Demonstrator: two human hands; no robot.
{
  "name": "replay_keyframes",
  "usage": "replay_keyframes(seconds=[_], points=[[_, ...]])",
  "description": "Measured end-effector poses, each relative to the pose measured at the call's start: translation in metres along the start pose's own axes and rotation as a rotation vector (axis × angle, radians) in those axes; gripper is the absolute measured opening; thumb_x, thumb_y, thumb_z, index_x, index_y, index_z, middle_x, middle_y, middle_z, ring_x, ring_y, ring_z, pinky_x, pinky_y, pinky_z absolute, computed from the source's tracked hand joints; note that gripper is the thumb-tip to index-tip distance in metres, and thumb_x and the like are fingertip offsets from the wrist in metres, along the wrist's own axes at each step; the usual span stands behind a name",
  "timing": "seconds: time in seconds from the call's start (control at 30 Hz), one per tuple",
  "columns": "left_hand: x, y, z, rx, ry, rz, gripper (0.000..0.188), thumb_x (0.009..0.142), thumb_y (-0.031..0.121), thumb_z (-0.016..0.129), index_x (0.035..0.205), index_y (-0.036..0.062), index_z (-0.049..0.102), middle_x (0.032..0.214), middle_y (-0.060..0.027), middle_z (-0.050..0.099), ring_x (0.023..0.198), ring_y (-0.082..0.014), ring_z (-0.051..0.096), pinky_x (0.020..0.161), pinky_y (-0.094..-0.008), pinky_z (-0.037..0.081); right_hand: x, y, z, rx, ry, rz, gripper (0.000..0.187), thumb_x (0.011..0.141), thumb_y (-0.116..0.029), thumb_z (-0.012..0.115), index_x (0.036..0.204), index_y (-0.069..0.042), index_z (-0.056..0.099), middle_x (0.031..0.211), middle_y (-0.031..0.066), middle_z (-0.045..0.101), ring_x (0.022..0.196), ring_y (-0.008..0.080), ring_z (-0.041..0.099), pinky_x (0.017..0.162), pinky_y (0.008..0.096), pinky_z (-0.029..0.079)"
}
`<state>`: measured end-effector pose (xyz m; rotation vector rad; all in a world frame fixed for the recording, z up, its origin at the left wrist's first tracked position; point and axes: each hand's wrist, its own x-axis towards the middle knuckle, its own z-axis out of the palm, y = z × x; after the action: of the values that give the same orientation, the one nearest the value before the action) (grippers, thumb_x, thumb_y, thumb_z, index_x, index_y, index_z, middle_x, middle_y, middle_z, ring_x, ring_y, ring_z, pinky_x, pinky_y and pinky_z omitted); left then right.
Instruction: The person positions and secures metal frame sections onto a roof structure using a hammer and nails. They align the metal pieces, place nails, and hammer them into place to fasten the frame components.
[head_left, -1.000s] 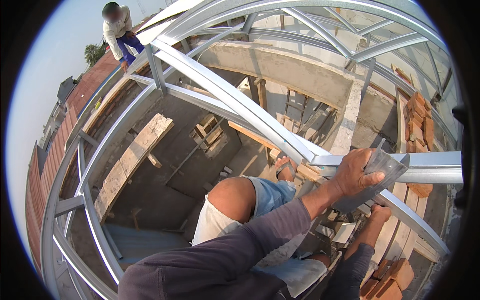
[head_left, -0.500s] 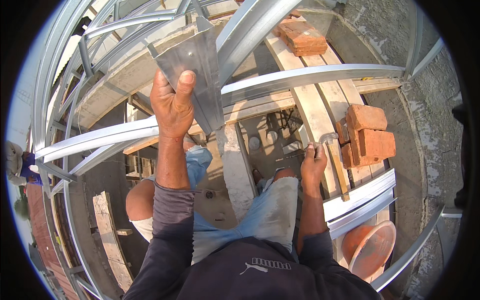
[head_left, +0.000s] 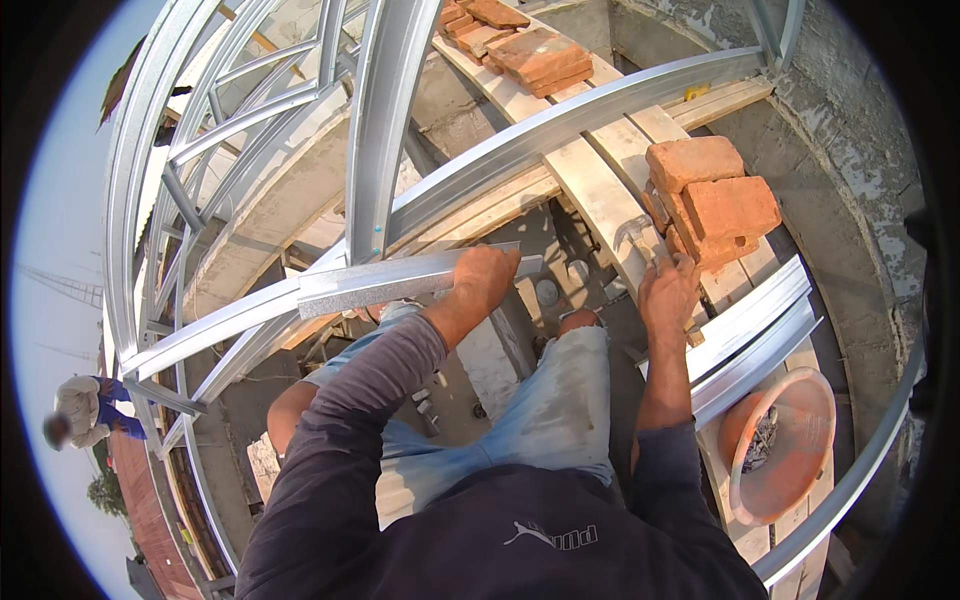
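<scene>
My left hand is closed around one end of a short silver metal channel. The channel lies along a longer horizontal metal beam, its far left end overlapping that beam. To the right, my right hand is closed around the handle of a claw hammer. The hammer head shows above the fingers, over a wooden plank, and the handle's end pokes out below them. Beside this hand sits a stack of orange bricks.
Wooden planks run across on the right, carrying more bricks, loose metal channels and an orange basin with dark bits inside. An upright metal stud rises ahead. Far left, another person stands below.
My left hand has swung the metal channel down from an upright hold to lying along the beam. My right hand has shifted right, now wrapped around the hammer handle. The view has turned.
</scene>
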<state>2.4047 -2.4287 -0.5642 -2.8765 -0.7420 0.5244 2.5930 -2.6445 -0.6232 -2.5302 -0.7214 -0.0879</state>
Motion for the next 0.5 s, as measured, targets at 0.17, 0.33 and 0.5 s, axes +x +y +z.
replay_keyframes(seconds=[0.17, 0.33, 0.5], points=[[0.056, -0.009, 0.095, 0.157, -0.042, 0.070, 0.021, 0.098, 0.017, 0.061, 0.113, 0.0109, 0.073, 0.103, -0.0103, 0.078, 0.106, -0.0303, 0.072, 0.082, -0.0420, 0.060, -0.009, 0.007, 0.006, -0.012, 0.041, -0.105, 0.023, 0.093, -0.017, 0.065, 0.108, -0.003, 0.076, 0.130, 0.0195, 0.062, 0.128, 0.0382, 0.054, 0.101, 0.0545, 0.046], [0.076, -0.051, 0.153, 0.427, -0.108, 0.186, 0.019, 0.097, 0.021, 0.062, 0.100, 0.0114, 0.078, 0.099, -0.0089, 0.078, 0.104, -0.0271, 0.071, 0.079, -0.0386, 0.059, -0.016, 0.019, 0.016, -0.041, -0.099, -0.017, 0.021, 0.092, -0.016, 0.066, 0.106, -0.004, 0.076, 0.132, 0.0197, 0.062, 0.124, 0.0370, 0.058, 0.102, 0.0537, 0.045], [0.074, -0.064, 0.182, 0.393, -0.178, 0.214, 0.018, 0.094, 0.022, 0.065, 0.098, 0.0125, 0.080, 0.095, -0.0077, 0.079, 0.097, -0.0253, 0.075, 0.075, -0.0370, 0.058, -0.010, 0.021, 0.023, -0.180, -0.188, 0.037, 0.018, 0.091, -0.017, 0.068, 0.102, -0.007, 0.077, 0.122, 0.0159, 0.065, 0.112, 0.0336, 0.063, 0.094, 0.0501, 0.048]])
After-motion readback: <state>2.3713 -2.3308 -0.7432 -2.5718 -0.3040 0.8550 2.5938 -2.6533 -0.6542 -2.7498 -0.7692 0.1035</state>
